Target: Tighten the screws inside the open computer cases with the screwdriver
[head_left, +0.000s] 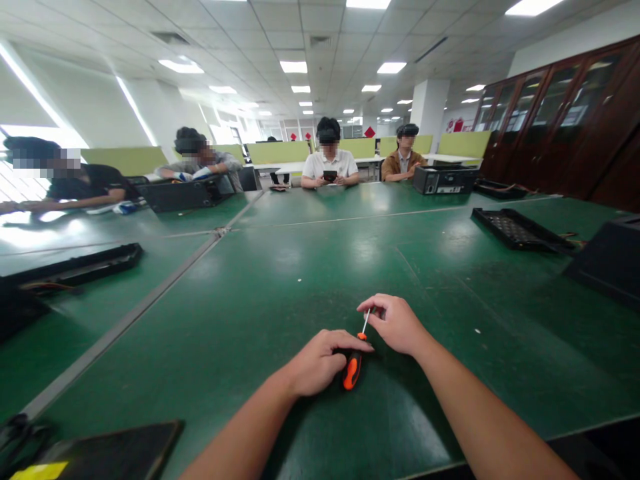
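Note:
A screwdriver (353, 371) with an orange and black handle is low over the green table, its handle toward me and its thin metal shaft pointing away. My left hand (323, 363) is around the upper part of the handle, with a finger laid across it and the thumb on its left side. At the far end, my right hand (395, 323) has the shaft between its thumb and fingers. The tip of the shaft is hidden by the right fingers. Whether the handle rests on the table is hard to tell.
Black computer cases (445, 180) and removed black panels (520, 228) stand and lie around the green table (260, 293). A dark flat panel (115, 450) with a yellow label is at the near left. Several people (329, 160) sit across the table and to the left.

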`<state>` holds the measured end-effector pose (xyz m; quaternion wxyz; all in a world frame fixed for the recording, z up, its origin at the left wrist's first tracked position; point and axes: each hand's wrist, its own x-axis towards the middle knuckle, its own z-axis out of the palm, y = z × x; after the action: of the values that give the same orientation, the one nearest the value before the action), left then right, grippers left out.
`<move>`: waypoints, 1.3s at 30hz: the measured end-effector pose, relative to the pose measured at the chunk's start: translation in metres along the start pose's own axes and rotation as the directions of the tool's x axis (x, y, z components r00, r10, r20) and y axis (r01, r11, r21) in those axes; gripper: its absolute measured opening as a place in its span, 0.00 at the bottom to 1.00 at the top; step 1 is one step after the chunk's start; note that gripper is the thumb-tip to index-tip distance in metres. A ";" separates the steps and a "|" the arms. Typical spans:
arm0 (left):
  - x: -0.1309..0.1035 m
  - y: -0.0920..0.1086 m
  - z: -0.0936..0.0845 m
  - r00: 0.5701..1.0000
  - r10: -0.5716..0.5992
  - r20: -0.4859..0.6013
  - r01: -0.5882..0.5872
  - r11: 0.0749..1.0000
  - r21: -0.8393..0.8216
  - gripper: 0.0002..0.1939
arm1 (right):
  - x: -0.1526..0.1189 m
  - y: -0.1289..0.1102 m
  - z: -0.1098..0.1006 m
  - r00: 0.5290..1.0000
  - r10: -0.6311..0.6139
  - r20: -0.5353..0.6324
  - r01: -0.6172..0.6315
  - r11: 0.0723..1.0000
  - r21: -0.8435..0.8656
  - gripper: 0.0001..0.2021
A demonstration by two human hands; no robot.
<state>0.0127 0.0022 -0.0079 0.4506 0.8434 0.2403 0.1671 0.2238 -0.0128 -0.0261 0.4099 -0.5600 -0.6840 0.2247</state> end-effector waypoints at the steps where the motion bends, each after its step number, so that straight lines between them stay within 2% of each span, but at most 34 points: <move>1: 0.000 0.001 0.000 1.000 0.012 -0.004 -0.012 1.000 0.020 0.32 | 0.000 0.000 0.000 1.000 -0.006 -0.011 0.006 1.000 0.012 0.13; 7: 0.000 0.007 -0.002 0.999 0.044 -0.005 -0.043 0.995 0.085 0.32 | -0.002 -0.003 0.003 0.999 -0.040 -0.014 0.041 0.996 0.082 0.16; 13: 0.001 0.004 -0.002 0.998 0.049 0.030 -0.053 0.988 0.144 0.32 | -0.001 0.001 0.004 0.997 -0.075 0.018 0.072 0.991 0.111 0.17; 16: 0.000 0.003 -0.003 0.997 0.079 0.001 -0.078 0.992 0.095 0.34 | 0.000 0.008 0.006 0.995 -0.062 0.079 0.053 0.993 0.103 0.20; 21: -0.003 0.005 -0.003 0.991 0.113 -0.075 -0.119 0.988 -0.096 0.41 | -0.001 0.013 0.008 0.979 -0.080 0.187 0.071 0.996 0.053 0.22; 26: -0.002 0.004 -0.005 0.991 0.118 -0.068 -0.125 0.985 -0.120 0.37 | -0.002 0.009 0.009 0.984 -0.079 0.160 0.074 0.996 0.041 0.20; 28: -0.002 0.001 -0.006 0.992 0.099 -0.079 -0.106 0.990 -0.093 0.34 | -0.003 0.006 0.009 0.985 -0.090 0.145 0.082 0.995 0.055 0.23; 32: -0.001 -0.005 -0.004 0.997 0.019 -0.068 -0.014 0.997 0.081 0.27 | -0.003 0.000 0.008 0.986 -0.116 0.120 0.108 0.992 0.071 0.23; 35: 0.000 -0.006 -0.002 0.999 0.002 -0.041 0.004 0.990 0.143 0.27 | -0.003 -0.002 0.006 0.986 -0.119 0.115 0.111 0.991 0.076 0.23; 39: 0.000 -0.003 -0.002 0.999 0.018 -0.033 -0.014 0.993 0.121 0.29 | -0.003 0.001 0.008 0.985 -0.115 0.132 0.102 0.990 0.098 0.27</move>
<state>0.0114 0.0049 -0.0089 0.3934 0.8680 0.2509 0.1701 0.2181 -0.0144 -0.0322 0.3985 -0.4859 -0.7292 0.2708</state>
